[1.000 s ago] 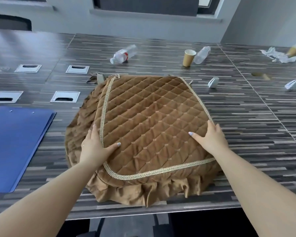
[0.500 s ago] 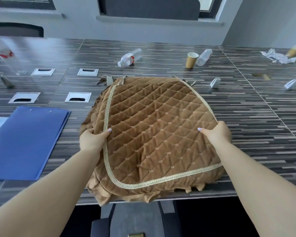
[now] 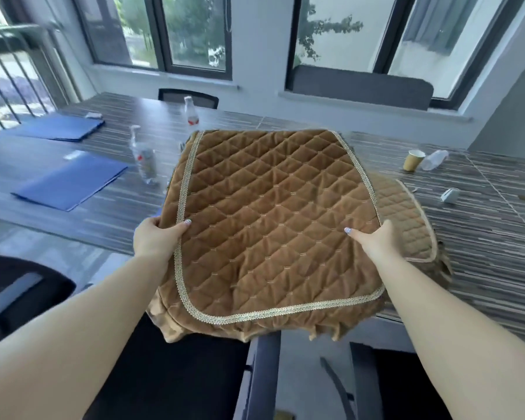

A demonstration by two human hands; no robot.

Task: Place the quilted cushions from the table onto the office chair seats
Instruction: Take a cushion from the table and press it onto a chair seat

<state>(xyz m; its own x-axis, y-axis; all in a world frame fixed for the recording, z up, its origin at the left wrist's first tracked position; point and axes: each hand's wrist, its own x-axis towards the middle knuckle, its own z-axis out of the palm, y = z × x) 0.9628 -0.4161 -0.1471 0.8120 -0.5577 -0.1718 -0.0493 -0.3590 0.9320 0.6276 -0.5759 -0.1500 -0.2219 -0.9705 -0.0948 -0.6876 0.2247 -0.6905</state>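
Note:
A brown quilted cushion (image 3: 270,225) with gold braid trim is lifted off the table, its near edge hanging past the table's front. My left hand (image 3: 156,237) grips its left edge, thumb on top. My right hand (image 3: 373,241) grips its right edge the same way. A second quilted cushion (image 3: 406,219) lies on the table (image 3: 482,237) behind and right of the held one. A dark office chair seat (image 3: 170,374) sits below the held cushion; another dark chair (image 3: 15,292) is at the left.
Blue folders (image 3: 70,183) lie on the table's left side, with two plastic bottles (image 3: 144,159) standing near them. A paper cup (image 3: 412,160), a lying bottle (image 3: 434,159) and a small white object (image 3: 449,195) are at the right. Windows line the far wall.
Both hands have lifted the top cushion off the stack and drawn it toward me. A second cushion now shows on the table. The view has tilted up and swung left.

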